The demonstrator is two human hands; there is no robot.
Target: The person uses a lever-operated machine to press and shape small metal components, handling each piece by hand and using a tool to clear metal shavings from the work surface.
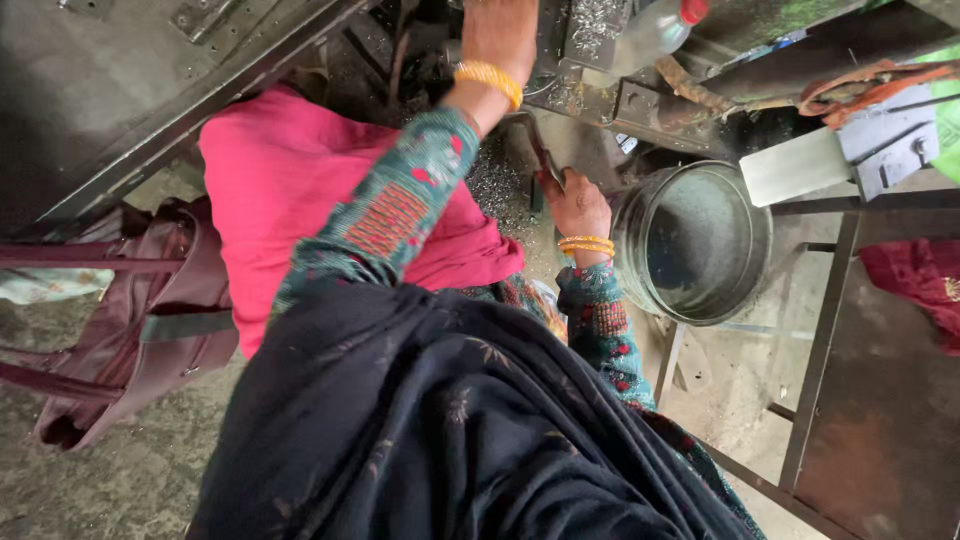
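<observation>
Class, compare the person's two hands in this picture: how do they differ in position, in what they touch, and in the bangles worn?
The left hand reaches far up onto the machine; the right hand stays lower, beside the round metal tin. The left hand is cut off by the frame; the right hand grips a thin dark lever. Both wear yellow bangles and patterned green sleeves.

Left hand point(497, 35) cut off by top edge: fingers out of frame, grip not readable. Right hand point(578, 205) seen from the back, fingers curled under around a dark flat metal piece point(541, 150); lower end of that piece hidden in the palm, exact kind unclear. Plastic bottle point(655, 28) with red cap clipped by top edge. Maroon bag point(130, 320) runs off left edge. Red cloth point(925, 285) cut by right edge. Round tin point(692, 242) contents too dim to tell.
</observation>
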